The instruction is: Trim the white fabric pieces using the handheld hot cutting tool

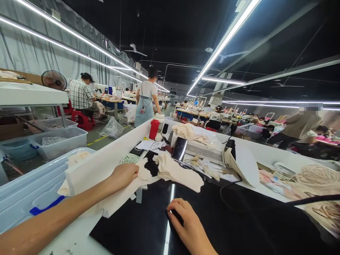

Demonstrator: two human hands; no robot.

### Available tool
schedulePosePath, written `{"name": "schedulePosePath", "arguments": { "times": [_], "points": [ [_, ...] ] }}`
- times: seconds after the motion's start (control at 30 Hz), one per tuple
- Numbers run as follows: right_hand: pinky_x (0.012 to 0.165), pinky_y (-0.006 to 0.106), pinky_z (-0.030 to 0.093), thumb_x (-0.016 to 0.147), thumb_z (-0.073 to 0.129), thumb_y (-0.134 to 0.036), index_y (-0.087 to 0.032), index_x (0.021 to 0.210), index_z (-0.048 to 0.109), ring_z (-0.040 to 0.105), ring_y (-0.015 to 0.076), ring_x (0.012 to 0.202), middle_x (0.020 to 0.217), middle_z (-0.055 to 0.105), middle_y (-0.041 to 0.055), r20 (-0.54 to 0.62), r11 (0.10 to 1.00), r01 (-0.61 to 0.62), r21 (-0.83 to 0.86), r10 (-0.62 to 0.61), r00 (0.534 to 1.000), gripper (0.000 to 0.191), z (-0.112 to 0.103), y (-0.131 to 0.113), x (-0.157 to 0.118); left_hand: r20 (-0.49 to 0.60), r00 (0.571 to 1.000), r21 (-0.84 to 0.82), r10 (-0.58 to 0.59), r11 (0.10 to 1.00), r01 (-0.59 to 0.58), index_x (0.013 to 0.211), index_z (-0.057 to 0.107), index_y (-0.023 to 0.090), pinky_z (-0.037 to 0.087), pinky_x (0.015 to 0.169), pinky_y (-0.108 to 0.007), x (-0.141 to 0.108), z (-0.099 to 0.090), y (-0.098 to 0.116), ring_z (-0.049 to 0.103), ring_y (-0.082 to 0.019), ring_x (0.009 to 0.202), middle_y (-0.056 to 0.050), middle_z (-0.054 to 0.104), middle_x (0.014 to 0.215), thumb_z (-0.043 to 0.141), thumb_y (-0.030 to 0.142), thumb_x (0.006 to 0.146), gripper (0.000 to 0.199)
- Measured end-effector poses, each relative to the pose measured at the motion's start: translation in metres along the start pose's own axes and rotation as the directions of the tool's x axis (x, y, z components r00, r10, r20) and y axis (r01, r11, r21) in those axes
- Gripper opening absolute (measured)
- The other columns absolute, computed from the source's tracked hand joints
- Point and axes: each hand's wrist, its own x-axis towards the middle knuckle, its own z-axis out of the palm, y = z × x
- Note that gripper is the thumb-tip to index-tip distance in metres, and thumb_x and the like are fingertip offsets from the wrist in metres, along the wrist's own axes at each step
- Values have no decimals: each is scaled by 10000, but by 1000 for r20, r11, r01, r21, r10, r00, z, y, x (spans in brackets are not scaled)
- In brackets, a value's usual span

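Note:
My left hand (125, 177) is closed on cream fabric pieces (114, 203) at the left edge of a glossy black board (148, 223). The pieces hang over onto the white table surface. Lower and to the right, my right hand (186, 221) is low over the board. Its thumb and forefinger tips come together, and I see nothing between them. A stack of folded cream fabric pieces (180, 171) lies on the board's far edge, beyond both hands. A dark phone-like slab (180, 148) leans up just behind that stack.
A white table wall (106, 154) runs along the left, with a blue plastic bin (16, 209) outside it. Farther back stand a red bottle (154, 129), a vented box (203, 152) and a white visor (239, 164). A black cable (305, 201) crosses the right side. Co-workers are beyond.

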Motion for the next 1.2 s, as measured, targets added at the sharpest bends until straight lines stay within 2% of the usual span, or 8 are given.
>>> {"name": "schedulePosePath", "arguments": {
  "times": [0.27, 0.47, 0.53, 0.63, 0.7, 0.73, 0.87, 1.2],
  "points": [
    [961, 402, 509, 1014, 527, -299, -273, 1021, 690, 636, 251, 1081, 1126, 687, 62, 8, 997, -55, 50, 55, 998, 165, -6, 1, -4, -134, 989, -226, 58, 970, -87, 1039, 696, 185, 544, 908, -409, -11, -3, -15, 671, -219, 1009, -47, 709, 1098, 595, 335, 1038, 181],
    [856, 373, 495, 980, 584, -528, -239, 938, 744, 661, 251, 935, 956, 736, 67, -2, 931, -181, 316, 191, 982, 333, 0, -23, -3, -216, 969, -401, 124, 893, -203, 943, 697, 260, 442, 798, -299, -37, -16, 8, 653, -204, 938, 25, 723, 1010, 537, 356, 993, 193],
    [740, 324, 491, 904, 619, -700, -212, 961, 773, 667, 233, 872, 938, 759, 85, 95, 788, -293, 542, 289, 953, 515, 5, -40, 0, -222, 962, -452, 160, 857, -247, 932, 687, 265, 425, 773, -283, -47, -16, 22, 643, -187, 901, 36, 715, 982, 538, 352, 976, 178],
    [579, 237, 463, 698, 696, -869, -173, 1090, 776, 673, 196, 822, 1025, 776, 126, 337, 301, -477, 826, 415, 845, 803, 7, -62, 6, -209, 954, -516, 212, 805, -292, 892, 681, 260, 406, 753, -270, -62, -10, 42, 620, -163, 840, 46, 698, 930, 549, 304, 944, 149],
    [553, 196, 468, 646, 782, -827, -150, 1068, 774, 655, 148, 757, 969, 766, 111, 426, 56, -497, 866, 440, 791, 798, 6, -70, 8, -182, 953, -557, 244, 773, -304, 868, 689, 256, 397, 746, -266, -69, -5, 53, 607, -154, 809, 49, 688, 889, 569, 267, 912, 128],
    [554, 180, 473, 639, 842, -763, -138, 1016, 775, 632, 118, 708, 898, 749, 87, 427, 13, -482, 876, 442, 789, 733, 5, -72, 8, -163, 952, -580, 258, 755, -304, 858, 696, 256, 394, 738, -263, -72, -3, 57, 604, -150, 794, 51, 684, 869, 585, 262, 898, 119],
    [500, 133, 437, 617, 974, -538, -120, 870, 744, 493, 35, 533, 653, 598, -27, 310, 60, -365, 929, 416, 855, 539, 1, -67, 2, -84, 961, -690, 263, 680, -247, 873, 703, 247, 389, 686, -267, -76, 8, 60, 585, -158, 760, 39, 674, 839, 595, 393, 934, 191],
    [447, 187, 416, 773, 838, -625, -146, 945, 699, 442, 49, 436, 602, 552, -42, 209, 344, -305, 888, 288, 934, 527, -19, -80, -17, 33, 928, -927, 370, 358, -110, 797, 546, 207, 426, 708, -284, -73, 23, 77, 526, -165, 754, -7, 584, 812, 390, 768, 942, 600]
  ]
}}
